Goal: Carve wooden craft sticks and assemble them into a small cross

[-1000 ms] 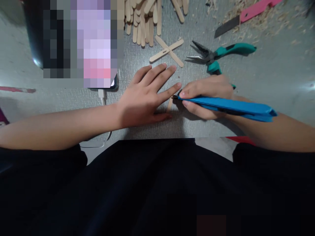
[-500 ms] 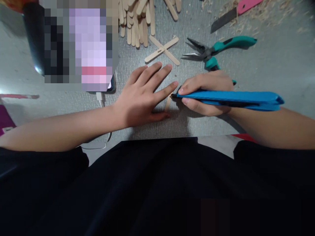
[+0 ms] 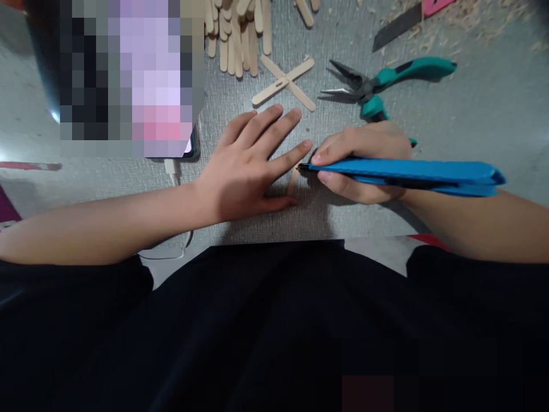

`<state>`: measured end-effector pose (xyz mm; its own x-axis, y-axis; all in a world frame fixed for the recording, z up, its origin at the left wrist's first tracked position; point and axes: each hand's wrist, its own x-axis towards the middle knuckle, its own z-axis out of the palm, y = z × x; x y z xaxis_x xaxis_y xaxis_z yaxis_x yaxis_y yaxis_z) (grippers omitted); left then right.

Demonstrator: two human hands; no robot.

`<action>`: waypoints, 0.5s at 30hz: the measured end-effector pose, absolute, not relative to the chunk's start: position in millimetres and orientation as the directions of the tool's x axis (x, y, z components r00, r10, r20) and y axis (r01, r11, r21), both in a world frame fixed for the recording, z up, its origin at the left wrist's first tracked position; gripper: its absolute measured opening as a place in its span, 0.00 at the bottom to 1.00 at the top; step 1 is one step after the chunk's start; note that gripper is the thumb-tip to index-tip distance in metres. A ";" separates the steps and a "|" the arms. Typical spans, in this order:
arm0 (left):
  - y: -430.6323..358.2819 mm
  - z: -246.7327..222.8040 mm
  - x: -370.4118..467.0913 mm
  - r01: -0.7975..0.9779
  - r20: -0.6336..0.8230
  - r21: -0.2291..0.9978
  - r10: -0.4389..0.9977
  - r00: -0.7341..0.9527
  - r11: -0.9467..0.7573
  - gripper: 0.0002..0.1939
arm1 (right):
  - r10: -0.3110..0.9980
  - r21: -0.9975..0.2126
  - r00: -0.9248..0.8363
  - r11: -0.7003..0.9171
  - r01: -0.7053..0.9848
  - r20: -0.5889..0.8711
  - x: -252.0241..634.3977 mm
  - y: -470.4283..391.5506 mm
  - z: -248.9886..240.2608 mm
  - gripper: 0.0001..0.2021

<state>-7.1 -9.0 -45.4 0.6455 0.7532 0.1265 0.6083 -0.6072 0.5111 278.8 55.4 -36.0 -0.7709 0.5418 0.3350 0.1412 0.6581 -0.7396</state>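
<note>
My left hand (image 3: 253, 163) lies flat on the grey table with its fingers spread. Between its index finger and thumb shows the end of a wooden craft stick (image 3: 293, 181); the rest is hidden under the hand. My right hand (image 3: 360, 157) grips a blue utility knife (image 3: 412, 174), its dark tip at the upper end of that stick. How far the blade is out I cannot tell. Beyond my left hand, two craft sticks (image 3: 300, 96) lie crossed, one with a small slot cut near its middle.
Teal-handled long-nose pliers (image 3: 369, 88) lie spread beyond my right hand. A pink-handled blade (image 3: 398, 27) rests among wood shavings (image 3: 484, 28) at the top right. A pile of craft sticks (image 3: 238, 40) is at the top. A plugged-in phone with a white cable (image 3: 171, 167) sits left.
The view has shifted slightly, so the pliers and pink-handled blade appear a little farther right. Both hands, the knife tip and the stick stay almost in place.
</note>
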 end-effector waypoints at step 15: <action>-7.5 -37.9 -5.1 0.634 -0.003 0.568 0.769 0.640 -0.525 0.47 | 0.462 -0.634 -0.833 0.751 0.186 0.303 282.9 48.3 -37.4 0.12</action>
<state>-5.1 -7.5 -37.9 0.6395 0.7688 -0.0028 0.6339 -0.5253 0.5676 282.9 48.3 -37.4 -0.8334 0.4621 0.3030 0.1856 0.7506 -0.6342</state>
